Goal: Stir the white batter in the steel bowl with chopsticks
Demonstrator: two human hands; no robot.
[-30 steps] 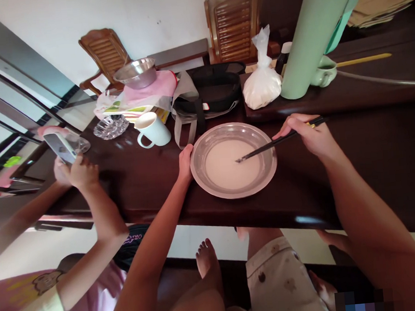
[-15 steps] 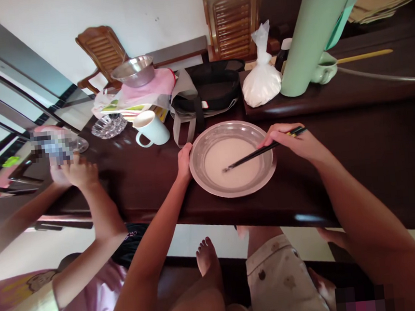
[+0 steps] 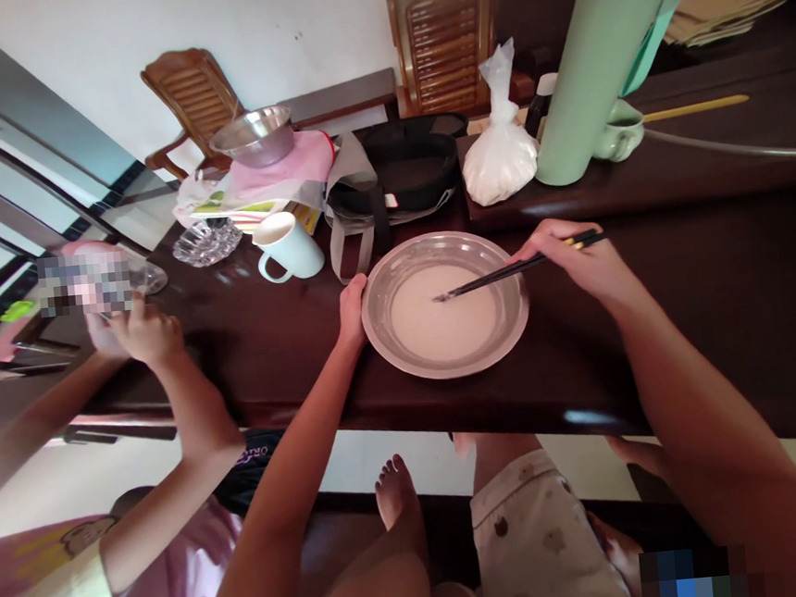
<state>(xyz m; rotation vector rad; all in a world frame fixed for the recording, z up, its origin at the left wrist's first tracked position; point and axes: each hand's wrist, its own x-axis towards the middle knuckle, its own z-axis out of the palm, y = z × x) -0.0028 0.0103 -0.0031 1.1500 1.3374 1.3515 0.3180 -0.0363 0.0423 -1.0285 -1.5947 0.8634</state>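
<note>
Black chopsticks [image 3: 494, 277] farther back in milky liquid [image 3: 443, 332], tips [image 3: 442, 297] perhaps whitish

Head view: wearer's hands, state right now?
Left hand: closed, holding the metal bowl by its rim.
Right hand: closed, holding black chopsticks.

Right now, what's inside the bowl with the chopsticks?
Inside the bowl is pale, cloudy liquid, with black chopsticks reaching in from the right hand. The liquid covers the bottom, so what's down there can't be seen.
</note>
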